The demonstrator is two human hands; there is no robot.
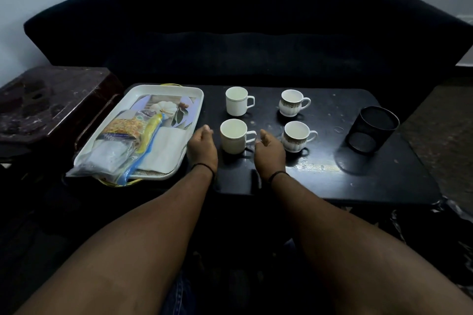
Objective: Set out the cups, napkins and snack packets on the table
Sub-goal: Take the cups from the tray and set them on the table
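While both my forearms reach out over the dark counter, my 2 hands sit on either side of 1 plain white cup without touching it. My left hand is just left of that cup, fingers loosely curled and holding nothing. My right hand is just right of it, near the cup's handle, fingers half curled and also empty — the thumb points up toward the handle.

4 cups stand upright on the counter in 2 rows. Behind the near plain cup is a second plain white cup, handle to the right. To the right are 2 rounder patterned cups — the far one and the near one, which stands just beside my right hand.

At the left end of the counter lies a white tray. On it are the snack packets, piled at its near left side, a clear bag hanging over the rim, and a folded white napkin flat on the near right part, close to my left hand.

A black mesh holder stands at the right of the counter, well apart from the cups. A dark sofa sits behind.
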